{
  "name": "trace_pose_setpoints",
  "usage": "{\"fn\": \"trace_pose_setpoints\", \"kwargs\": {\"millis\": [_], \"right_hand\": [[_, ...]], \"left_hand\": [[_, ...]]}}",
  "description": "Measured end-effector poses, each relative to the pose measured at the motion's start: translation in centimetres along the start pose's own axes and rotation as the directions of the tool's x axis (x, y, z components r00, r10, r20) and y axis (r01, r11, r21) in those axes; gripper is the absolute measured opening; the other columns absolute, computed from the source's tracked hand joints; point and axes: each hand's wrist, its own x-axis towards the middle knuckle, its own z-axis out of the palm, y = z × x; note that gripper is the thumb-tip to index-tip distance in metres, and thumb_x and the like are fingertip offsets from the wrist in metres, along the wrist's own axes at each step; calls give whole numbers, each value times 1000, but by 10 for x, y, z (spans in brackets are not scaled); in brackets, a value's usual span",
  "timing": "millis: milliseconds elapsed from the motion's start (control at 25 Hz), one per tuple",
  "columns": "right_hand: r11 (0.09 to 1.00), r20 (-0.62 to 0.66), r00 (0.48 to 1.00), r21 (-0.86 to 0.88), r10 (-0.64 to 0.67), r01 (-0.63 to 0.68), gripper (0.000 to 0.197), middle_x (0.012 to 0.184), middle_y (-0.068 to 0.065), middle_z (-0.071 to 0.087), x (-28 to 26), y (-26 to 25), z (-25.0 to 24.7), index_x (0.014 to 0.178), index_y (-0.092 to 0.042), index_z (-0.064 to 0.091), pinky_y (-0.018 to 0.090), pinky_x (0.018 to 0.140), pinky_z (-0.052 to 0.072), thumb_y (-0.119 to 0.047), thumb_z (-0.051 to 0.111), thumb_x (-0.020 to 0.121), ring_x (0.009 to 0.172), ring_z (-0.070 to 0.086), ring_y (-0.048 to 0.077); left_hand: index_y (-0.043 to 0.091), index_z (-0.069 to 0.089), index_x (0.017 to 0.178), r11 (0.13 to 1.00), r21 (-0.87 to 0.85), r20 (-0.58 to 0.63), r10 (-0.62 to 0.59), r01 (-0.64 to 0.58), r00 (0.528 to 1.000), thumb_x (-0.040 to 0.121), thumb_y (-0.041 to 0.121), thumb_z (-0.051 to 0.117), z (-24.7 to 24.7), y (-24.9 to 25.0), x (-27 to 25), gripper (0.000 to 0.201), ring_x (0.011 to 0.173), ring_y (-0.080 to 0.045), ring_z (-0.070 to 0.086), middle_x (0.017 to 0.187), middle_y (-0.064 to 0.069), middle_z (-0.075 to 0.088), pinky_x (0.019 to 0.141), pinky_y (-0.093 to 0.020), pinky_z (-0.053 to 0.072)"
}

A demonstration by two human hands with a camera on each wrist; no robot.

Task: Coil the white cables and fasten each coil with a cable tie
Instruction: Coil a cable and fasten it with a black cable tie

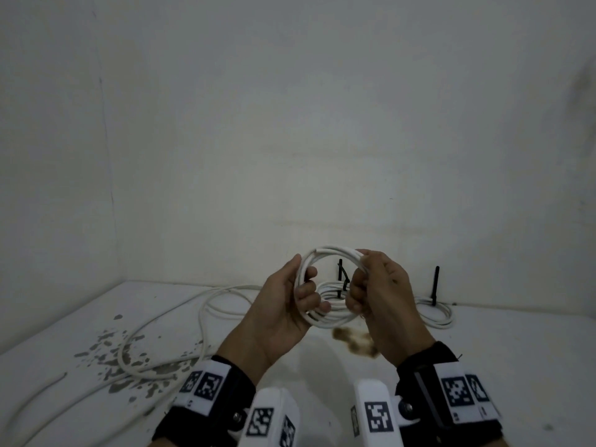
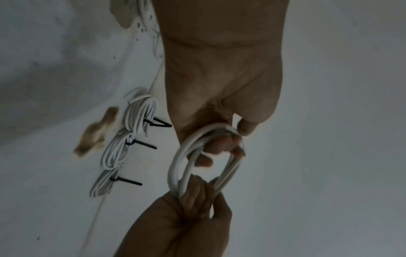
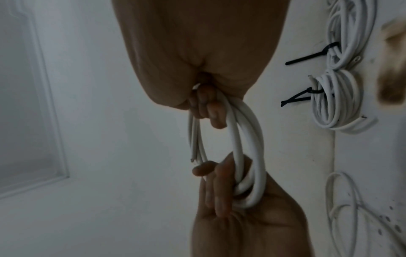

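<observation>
I hold a coil of white cable (image 1: 335, 252) in the air over the white table (image 1: 483, 366). My left hand (image 1: 304, 293) grips its left side with fingers curled through the loop. Opposite it, my right hand (image 1: 361, 285) pinches the right side of the bundle. In the left wrist view the coil (image 2: 175, 167) runs from my left fingers (image 2: 219, 144) down to the right hand (image 2: 193, 196). A cut cable end (image 3: 193, 159) shows in the right wrist view beside the coil (image 3: 239, 139). Three tied coils (image 2: 116, 153) with black cable ties (image 2: 142, 145) lie on the table.
A long loose white cable (image 1: 200, 317) sprawls over the table's left part, across grey chipped patches (image 1: 129, 359). A brown stain (image 1: 354, 341) marks the table under my hands. White walls close the back and left. Another tied coil (image 1: 435, 314) lies at the right by the wall.
</observation>
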Motion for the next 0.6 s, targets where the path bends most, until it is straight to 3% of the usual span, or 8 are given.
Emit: {"fn": "trace_pose_setpoints", "kwargs": {"millis": [120, 280, 360, 480, 600], "right_hand": [[999, 25, 999, 25, 32, -33, 21, 57, -1, 30, -2, 1, 3, 97, -6, 54, 28, 44, 33, -13, 36, 105, 48, 28, 14], [999, 91, 995, -11, 51, -50, 23, 57, 2, 34, 0, 1, 4, 101, -2, 58, 31, 47, 40, -10, 37, 104, 50, 31, 17], [997, 117, 991, -36, 70, -66, 24, 58, 2, 36, 0, 4, 4, 103, -2, 60, 32, 49, 43, -8, 37, 104, 52, 33, 17], [996, 151, 985, -33, 82, -77, 23, 60, 3, 36, 0, 8, 6, 104, -2, 61, 34, 52, 46, -6, 38, 103, 52, 34, 16], [996, 150, 985, -54, 84, -76, 22, 60, 2, 36, 1, 11, 5, 105, -3, 60, 33, 52, 46, -6, 38, 103, 51, 33, 16]], "left_hand": [[16, 45, 67, 980, 163, -195, 144, -113, 970, 102, 39, 44, 10, -3, 2, 43, 34, -7, 16, 45, 7, 20, 36, -20, 19], [24, 29, 52, 978, 199, -336, 121, -55, 934, 86, 45, 68, 14, 4, -4, 55, 35, -9, 13, 45, 7, 15, 35, -20, 15], [25, 28, 53, 981, 192, -360, 107, -39, 927, 80, 42, 75, 12, 7, -6, 57, 35, -10, 12, 46, 7, 13, 36, -21, 14], [24, 29, 56, 984, 156, -365, 136, -83, 921, 83, 25, 72, 6, 11, -1, 51, 32, -10, 11, 42, 7, 12, 34, -20, 14], [25, 23, 50, 989, 138, -300, 84, -44, 950, 82, 24, 68, -3, 14, 1, 56, 31, -11, 11, 40, 6, 12, 35, -20, 16]]}}
